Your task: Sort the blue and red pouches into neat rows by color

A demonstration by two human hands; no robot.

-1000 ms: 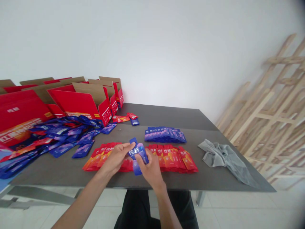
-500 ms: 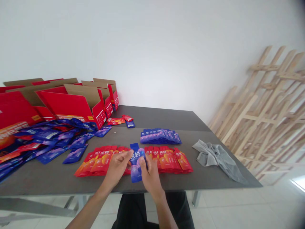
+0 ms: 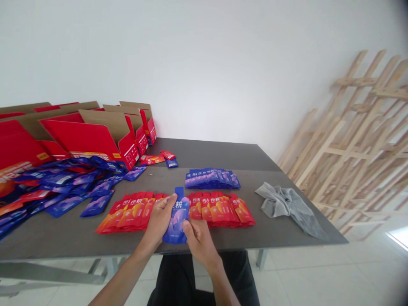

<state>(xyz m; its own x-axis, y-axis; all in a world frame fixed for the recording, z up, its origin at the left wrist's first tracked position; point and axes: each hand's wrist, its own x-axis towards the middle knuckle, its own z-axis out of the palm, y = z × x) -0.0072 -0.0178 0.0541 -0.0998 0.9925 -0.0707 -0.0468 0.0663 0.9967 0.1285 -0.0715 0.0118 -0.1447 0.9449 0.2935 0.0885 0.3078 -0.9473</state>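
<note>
Upper left of the frame, red cartons [image 3: 92, 138] stand open, brown flaps up, along the far left of the table [image 3: 219, 154]; below them, loose blue pouches [image 3: 65, 183] lie in an overlapping heap with some red ones mixed in, spilling over the left side; a few small red pouches [image 3: 153, 159] lie just beside the nearest carton, toward the far edge.

Centre left, a fanned red row [image 3: 129, 212] runs close to the near edge; the left hand [image 3: 158, 221] comes in from lower left, forearm slanting up, fingers curled around the left side of a blue pouch [image 3: 176, 221], closed on it; the pouch stands upright, spout up, over the gap between the two red rows, its base just beside the near edge; the right hand [image 3: 200, 240] sits lower right of it, fingers bent, thumb [image 3: 185, 225] against its lower right edge; whether that hand grips, I cannot tell.

Above them, a fanned blue row [image 3: 212, 179] lies beyond the red rows; a second red row [image 3: 219, 210] runs right of the hands; well right, a crumpled grey cloth [image 3: 287, 204] trails to the near right corner; wooden frames [image 3: 350, 127] lean against the wall.
</note>
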